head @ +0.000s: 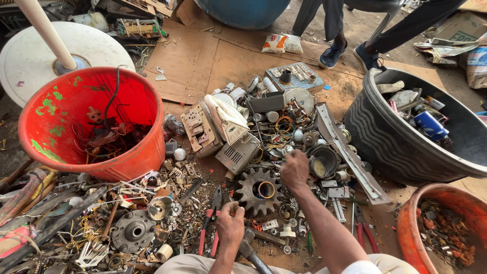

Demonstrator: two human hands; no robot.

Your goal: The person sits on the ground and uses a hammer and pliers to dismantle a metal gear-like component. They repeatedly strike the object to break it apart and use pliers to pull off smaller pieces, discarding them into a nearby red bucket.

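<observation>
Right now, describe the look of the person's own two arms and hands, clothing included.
Both arms are bare from wrist to near the elbow. The left hand and right hand wear no gloves, and no watch, ring or bracelet shows. A white sleeve edge appears on the right arm at the bottom of the view. No left sleeve shows. Light beige trousers cover the legs below.

Bright, even daylight, soft and diffuse; no hard shadows, only faint ones under the scrap pile. Mild sheen on the glossy red plastic bucket at 9 o'clock and on the ribbed black plastic tub at 3 o'clock. Wide-angle bending at the edges: the white round disc at 10 o'clock bows. Centre sharp; slight softness at the corners and on the right hand.
</observation>
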